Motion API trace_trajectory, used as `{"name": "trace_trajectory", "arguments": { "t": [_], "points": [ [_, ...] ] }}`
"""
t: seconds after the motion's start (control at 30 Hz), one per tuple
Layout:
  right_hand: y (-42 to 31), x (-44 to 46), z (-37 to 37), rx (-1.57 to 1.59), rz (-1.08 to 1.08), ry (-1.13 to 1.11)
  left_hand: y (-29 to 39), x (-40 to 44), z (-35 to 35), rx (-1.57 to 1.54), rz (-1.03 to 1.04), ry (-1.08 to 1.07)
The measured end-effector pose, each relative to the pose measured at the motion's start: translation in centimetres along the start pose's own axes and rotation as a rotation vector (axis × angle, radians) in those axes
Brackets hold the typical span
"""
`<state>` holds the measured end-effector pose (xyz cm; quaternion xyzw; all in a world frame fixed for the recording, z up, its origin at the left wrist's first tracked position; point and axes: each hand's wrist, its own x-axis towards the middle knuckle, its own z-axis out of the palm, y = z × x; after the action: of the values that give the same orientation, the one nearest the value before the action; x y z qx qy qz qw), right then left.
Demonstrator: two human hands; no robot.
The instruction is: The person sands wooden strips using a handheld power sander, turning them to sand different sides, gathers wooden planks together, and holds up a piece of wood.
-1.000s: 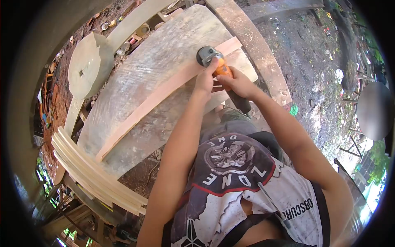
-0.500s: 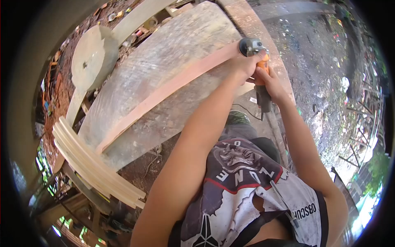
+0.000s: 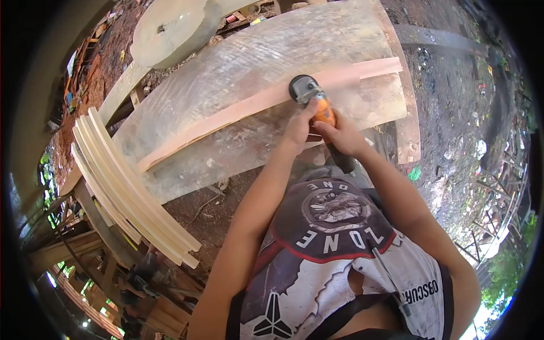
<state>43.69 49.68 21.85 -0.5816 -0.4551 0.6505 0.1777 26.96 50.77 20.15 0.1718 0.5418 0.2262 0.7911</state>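
An orange and black angle grinder (image 3: 323, 110) is held in both my hands, its black disc and guard resting over a long pinkish wooden plank (image 3: 226, 116). My left hand (image 3: 299, 127) is closed near the grinder's head, on its side. Around the orange body wraps my right hand (image 3: 344, 135), farther back toward the dark rear end. The plank lies slantwise on a worn, dusty board (image 3: 187, 113). Pale haze, like dust, blurs the plank to the right of the disc.
A stack of pale curved wooden strips (image 3: 133, 187) lies at the left end of the board. Beyond it stands a round wooden piece (image 3: 175, 31) joined to pale beams. Littered dirt ground (image 3: 442, 102) spreads out to the right.
The angle grinder, in both my hands, has moved left along the plank from its right end to about its middle. My view has shifted too.
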Motion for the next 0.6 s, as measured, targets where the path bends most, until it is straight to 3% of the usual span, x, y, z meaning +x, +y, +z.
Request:
{"name": "trace_trajectory", "arguments": {
  "t": [0.33, 0.6],
  "points": [
    [-4.7, 1.9, 13.6, -0.297, 0.018, -0.095, -2.1, -7.1, -12.3, -0.312, 0.189, 0.178],
    [-6.5, 5.1, 21.5, -0.299, -0.063, -0.301, -2.5, -11.8, -19.3, -0.374, 0.237, 0.208]
  ]
}}
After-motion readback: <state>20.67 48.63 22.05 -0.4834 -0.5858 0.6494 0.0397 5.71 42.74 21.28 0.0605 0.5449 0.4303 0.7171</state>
